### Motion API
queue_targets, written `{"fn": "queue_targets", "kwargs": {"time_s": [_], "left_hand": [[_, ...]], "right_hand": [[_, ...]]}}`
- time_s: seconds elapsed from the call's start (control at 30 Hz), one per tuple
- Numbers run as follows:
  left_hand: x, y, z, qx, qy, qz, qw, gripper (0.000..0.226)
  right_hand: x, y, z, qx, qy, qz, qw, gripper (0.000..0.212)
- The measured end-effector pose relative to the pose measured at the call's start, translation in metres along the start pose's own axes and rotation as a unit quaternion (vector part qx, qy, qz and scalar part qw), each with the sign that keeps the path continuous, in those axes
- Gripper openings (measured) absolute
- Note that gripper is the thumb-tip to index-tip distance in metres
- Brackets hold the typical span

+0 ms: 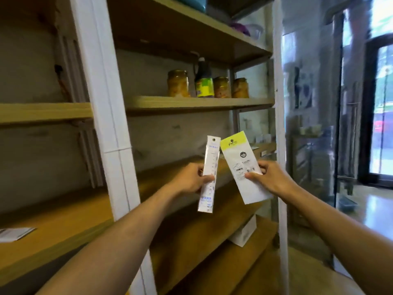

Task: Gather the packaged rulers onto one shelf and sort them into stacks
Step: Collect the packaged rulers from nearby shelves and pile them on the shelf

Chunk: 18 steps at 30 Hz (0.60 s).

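Left hand pinches narrow ruler pack, right hand grips yellow-topped pack; both upright (long axes near-vertical), shelf directly behind.

We see three jars of yellow preserves and a dark bottle standing on an upper shelf, a white box lower down, and a glass door at right.

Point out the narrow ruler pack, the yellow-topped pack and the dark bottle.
narrow ruler pack [209,165]: head view, upper middle.
yellow-topped pack [240,155]: head view, white face.
dark bottle [204,81]: head view, body above label.
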State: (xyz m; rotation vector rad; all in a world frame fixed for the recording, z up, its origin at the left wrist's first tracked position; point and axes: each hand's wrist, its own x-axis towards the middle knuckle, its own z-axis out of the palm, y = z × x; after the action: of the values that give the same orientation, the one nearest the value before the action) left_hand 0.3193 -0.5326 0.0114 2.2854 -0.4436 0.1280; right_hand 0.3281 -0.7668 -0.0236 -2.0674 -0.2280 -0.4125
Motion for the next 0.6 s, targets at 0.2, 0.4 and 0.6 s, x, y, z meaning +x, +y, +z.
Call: {"fn": "queue_targets", "kwargs": {"time_s": [0.2, 0.4, 0.6], "left_hand": [[0.084, 0.009, 0.041, -0.03, 0.055, -0.054, 0.997, 0.032], [0.152, -0.003, 0.055, -0.054, 0.089, -0.078, 0.991, 0.034], [0.225, -0.026, 0.05, -0.023, 0.096, -0.091, 0.991, 0.026]], "right_hand": [[0.055, 0.061, -0.057, -0.037, -0.017, -0.007, 0.999, 0.042], [0.115, 0.111, -0.063, -0.013, -0.041, 0.005, 0.999, 0.04], [0.186, 0.144, -0.057, -0.017, -0.043, 0.009, 0.999, 0.046]]}}
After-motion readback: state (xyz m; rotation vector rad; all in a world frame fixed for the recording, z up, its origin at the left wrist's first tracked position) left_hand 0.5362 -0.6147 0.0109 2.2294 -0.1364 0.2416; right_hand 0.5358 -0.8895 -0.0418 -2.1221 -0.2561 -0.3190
